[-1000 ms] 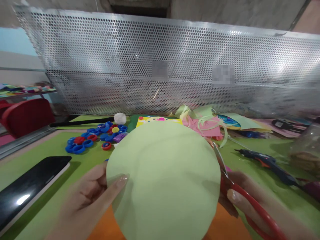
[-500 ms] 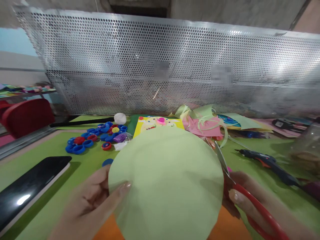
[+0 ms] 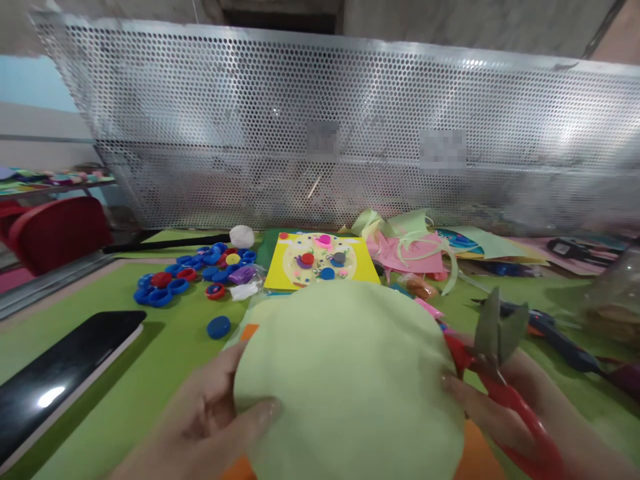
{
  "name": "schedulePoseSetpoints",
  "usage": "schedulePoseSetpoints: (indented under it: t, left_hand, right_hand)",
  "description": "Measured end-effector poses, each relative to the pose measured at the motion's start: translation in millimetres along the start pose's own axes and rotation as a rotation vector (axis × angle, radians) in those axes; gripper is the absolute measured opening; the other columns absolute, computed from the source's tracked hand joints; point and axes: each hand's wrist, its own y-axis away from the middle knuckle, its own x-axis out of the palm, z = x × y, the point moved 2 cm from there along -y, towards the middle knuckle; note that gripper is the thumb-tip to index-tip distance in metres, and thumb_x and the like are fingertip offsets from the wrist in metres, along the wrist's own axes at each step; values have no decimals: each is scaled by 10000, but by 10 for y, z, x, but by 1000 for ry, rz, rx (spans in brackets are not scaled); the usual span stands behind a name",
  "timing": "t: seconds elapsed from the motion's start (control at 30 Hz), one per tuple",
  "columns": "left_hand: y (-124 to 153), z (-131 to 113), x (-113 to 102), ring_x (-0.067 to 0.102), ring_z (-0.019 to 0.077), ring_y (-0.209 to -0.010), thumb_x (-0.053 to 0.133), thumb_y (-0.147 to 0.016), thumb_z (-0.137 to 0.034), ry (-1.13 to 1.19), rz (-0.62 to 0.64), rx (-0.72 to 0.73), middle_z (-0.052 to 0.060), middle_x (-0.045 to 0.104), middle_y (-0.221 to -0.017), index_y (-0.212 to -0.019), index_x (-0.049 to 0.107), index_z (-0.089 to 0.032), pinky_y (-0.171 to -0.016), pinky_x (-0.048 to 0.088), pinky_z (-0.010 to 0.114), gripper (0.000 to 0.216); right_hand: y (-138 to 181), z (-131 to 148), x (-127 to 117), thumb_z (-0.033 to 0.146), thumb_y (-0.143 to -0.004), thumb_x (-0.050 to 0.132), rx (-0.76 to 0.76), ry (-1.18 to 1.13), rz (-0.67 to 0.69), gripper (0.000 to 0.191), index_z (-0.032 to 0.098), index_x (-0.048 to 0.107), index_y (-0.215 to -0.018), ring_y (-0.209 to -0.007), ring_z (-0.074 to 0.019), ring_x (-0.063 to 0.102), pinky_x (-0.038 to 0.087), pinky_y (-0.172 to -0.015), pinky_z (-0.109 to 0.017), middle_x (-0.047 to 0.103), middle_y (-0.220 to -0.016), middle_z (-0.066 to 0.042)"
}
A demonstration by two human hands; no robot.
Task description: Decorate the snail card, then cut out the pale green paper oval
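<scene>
My left hand [image 3: 210, 413] pinches the left edge of a pale green paper circle [image 3: 345, 373], thumb on top, held low over the table. My right hand [image 3: 500, 407] grips red-handled scissors [image 3: 495, 373] at the circle's right edge, with the grey blades spread apart and pointing up. Behind the circle lies a yellow card [image 3: 320, 260] with a round decorated picture of coloured dots.
A black phone [image 3: 60, 377] lies at the left on the green mat. Blue and red bottle caps [image 3: 190, 277] cluster at the back left, one blue cap [image 3: 219, 327] apart. Pink and green paper scraps [image 3: 410, 247] and a glue gun [image 3: 550, 330] lie right. A perforated metal screen [image 3: 320, 133] stands behind.
The green circle has dropped lower and nearer, uncovering the yellow card. The scissors have come off the edge and their blades have swung upward and opened.
</scene>
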Motion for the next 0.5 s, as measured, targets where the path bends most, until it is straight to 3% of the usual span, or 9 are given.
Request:
schedulePoseSetpoints:
  t: [0.1, 0.2, 0.3, 0.4, 0.5]
  left_hand:
    - [-2, -1, 57, 696, 198, -671, 736, -638, -388, -53, 185, -54, -38, 765, -808, -861, 727, -340, -614, 575, 250, 228]
    - [-5, -44, 49, 682, 172, -588, 753, -608, -406, -11, 51, -3, -60, 759, -693, -791, 742, -343, -592, 573, 224, 193]
    - [-8, -70, 24, 685, 183, -592, 749, -610, -415, -54, 10, 12, -47, 760, -686, -776, 745, -329, -600, 578, 242, 186]
    - [-5, -72, -1, 695, 225, -649, 733, -609, -440, -105, -21, 16, -21, 765, -716, -734, 746, -307, -625, 583, 288, 182]
    - [13, -69, 4, 695, 218, -638, 757, -565, -435, -149, -109, 61, -29, 757, -649, -720, 742, -307, -582, 573, 243, 201]
  right_hand:
    - [15, 32, -22, 434, -694, 650, 16, -13, 4, 239, 238, 652, -832, -654, -219, 586, 513, -580, -286, 643, -736, -34]
    - [32, 125, -52, 576, -642, 641, 47, 1, 43, 377, 214, 650, -748, -704, -261, 608, 528, -640, -341, 657, -722, -55]
    - [20, 149, -98, 661, -617, 604, 62, -50, 49, 514, 206, 655, -851, -804, -298, 619, 521, -733, -407, 676, -820, -97]
    - [-3, 105, -103, 606, -659, 603, 26, -15, 167, 468, 209, 656, -903, -756, -282, 629, 531, -718, -404, 669, -801, -90]
    - [-11, 87, -93, 561, -665, 615, 26, 47, 86, 380, 235, 654, -857, -741, -269, 617, 526, -716, -376, 650, -764, -56]
